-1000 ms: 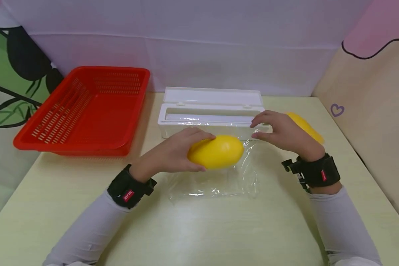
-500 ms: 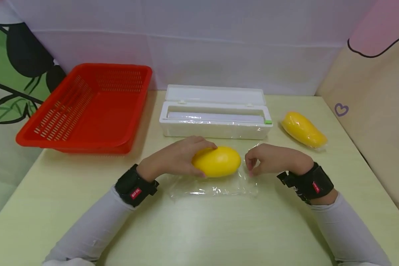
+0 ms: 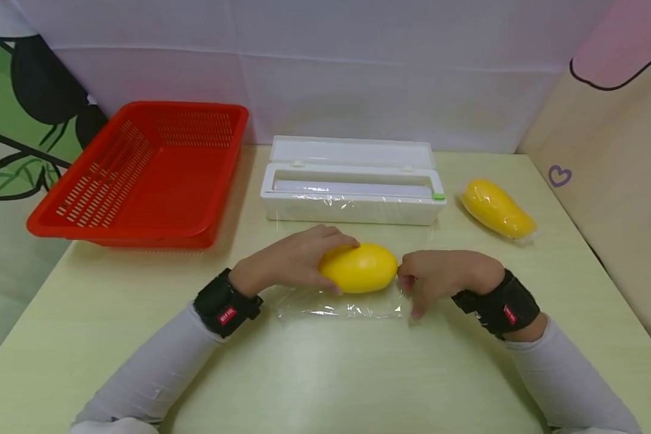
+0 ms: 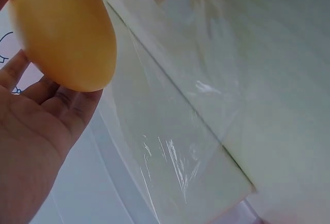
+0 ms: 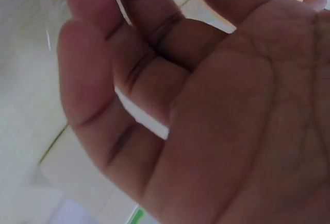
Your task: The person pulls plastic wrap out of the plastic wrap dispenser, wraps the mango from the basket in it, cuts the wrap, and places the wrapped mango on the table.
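Observation:
My left hand (image 3: 298, 259) grips a smooth yellow mango (image 3: 360, 269) by its left end, thumb on the near side. Beneath the mango a sheet of clear plastic wrap (image 3: 325, 307) lies over the table; its wrinkles also show in the left wrist view. At the mango's right end is my right hand (image 3: 439, 274), over the wrap's right edge. Its thumb points down, apart from the loosely bent fingers (image 5: 85, 74), with nothing visible between them. Behind both hands stands a white wrap dispenser (image 3: 352, 211), lid up, a roll inside and film over its front.
A second yellow mango (image 3: 496, 208), covered in clear film, lies at the back right. To the back left stands a red plastic basket (image 3: 211, 223) with slotted sides. A green slider (image 3: 439, 196) sits at the dispenser's right end. A cloth-covered wall (image 3: 347, 102) rises behind the table.
My right hand has come down from the dispenser's front to the wrap beside the mango, and its thumb has parted from the fingers. The left hand has lowered the mango towards the wrap.

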A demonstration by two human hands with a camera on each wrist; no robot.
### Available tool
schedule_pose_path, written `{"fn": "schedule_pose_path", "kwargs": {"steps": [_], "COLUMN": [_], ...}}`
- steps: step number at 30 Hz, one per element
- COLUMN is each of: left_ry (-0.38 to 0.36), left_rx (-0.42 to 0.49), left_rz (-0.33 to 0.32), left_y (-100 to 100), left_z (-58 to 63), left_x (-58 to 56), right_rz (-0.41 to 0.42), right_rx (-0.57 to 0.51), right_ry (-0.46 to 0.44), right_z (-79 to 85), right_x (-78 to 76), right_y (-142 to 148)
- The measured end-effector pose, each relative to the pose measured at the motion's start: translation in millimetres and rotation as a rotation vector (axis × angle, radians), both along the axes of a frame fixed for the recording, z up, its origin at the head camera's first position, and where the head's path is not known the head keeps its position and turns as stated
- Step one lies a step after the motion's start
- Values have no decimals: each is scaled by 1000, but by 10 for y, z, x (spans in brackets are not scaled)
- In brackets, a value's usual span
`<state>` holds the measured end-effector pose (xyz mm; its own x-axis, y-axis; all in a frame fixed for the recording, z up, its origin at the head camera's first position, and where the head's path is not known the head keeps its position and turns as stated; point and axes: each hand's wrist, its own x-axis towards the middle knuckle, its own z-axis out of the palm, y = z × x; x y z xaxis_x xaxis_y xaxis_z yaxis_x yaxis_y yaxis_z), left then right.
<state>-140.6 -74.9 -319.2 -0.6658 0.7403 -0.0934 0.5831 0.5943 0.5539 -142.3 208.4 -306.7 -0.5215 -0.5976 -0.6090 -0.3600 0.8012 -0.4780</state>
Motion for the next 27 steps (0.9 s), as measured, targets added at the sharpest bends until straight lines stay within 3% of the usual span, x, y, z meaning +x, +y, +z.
{"fn": "schedule_pose_path", "kwargs": {"steps": [11, 17, 27], "left_ry": [4, -29, -31], "left_rx": [-17, -17, -41], "left_rz": [-25, -14, -4], "left_y": [11, 12, 0], "left_z": [-86, -120, -113], "left_x": [19, 38, 16], "right_rz": [47, 76, 136], "right_rx": [60, 89, 53], "right_ry": [-19, -7, 40], "right_z": [-1, -39, -49], "right_x": [126, 203, 191], "right_y": [-61, -133, -158]}}
